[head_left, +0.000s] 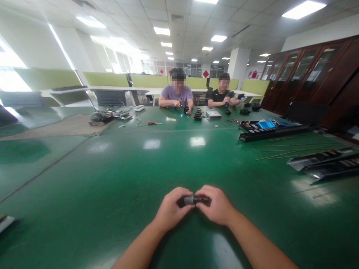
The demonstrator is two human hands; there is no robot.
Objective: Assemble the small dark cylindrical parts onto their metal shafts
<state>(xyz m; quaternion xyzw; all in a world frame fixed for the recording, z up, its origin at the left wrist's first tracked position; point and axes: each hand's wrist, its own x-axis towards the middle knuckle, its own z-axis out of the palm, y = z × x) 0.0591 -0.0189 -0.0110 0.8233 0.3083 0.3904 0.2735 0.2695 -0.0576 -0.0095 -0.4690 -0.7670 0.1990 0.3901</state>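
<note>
Low in the middle of the head view, a small dark cylindrical object [189, 200] with a grey band lies crosswise between my two hands. My left hand [171, 209] grips its left end, with thumb and fingers on either side. Around the right end close the thumb and fingers of my right hand [215, 205]. The fingertips of both hands nearly meet at its middle. Beneath is the glossy green tabletop [126, 179]. Both ends of the object are partly hidden by my fingers, and its exact kind is too small to tell.
Across the table sit two people [176, 93], [223, 95] handling dark parts. A red screwdriver [152, 123] and a pile of parts [112, 115] lie at the far left. Black metal channels [275, 130], thin rods [288, 151] and more channels [331, 164] lie on the right.
</note>
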